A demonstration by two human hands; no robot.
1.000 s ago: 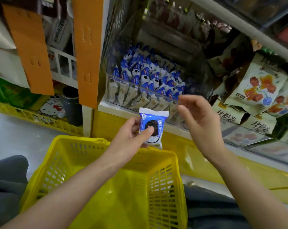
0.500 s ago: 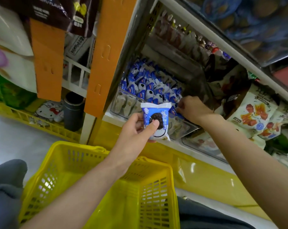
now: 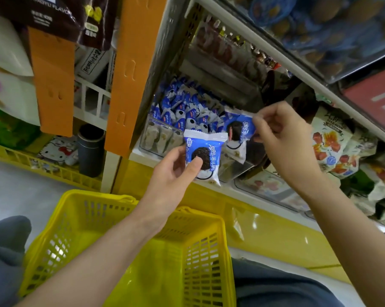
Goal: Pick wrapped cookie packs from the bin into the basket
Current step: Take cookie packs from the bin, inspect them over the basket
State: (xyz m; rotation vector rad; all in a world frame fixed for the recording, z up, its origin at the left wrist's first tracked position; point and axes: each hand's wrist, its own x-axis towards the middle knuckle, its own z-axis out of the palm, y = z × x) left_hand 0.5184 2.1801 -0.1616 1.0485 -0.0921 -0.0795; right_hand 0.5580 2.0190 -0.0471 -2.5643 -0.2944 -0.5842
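The left hand (image 3: pixel 174 171) pinches one cookie pack (image 3: pixel 206 151), the right hand (image 3: pixel 280 138) a second pack (image 3: pixel 238 131) by its crimped corner at two o'clock, before the bin (image 3: pixel 158 138) — light, slick wrappers (brittle inside, I judge), best held by seams — basket (image 3: pixel 94 192) at six o'clock.

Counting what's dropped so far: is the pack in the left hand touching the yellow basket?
Apart. Head view: the left hand holds the cookie pack above the basket, yellow shelf front showing between them.
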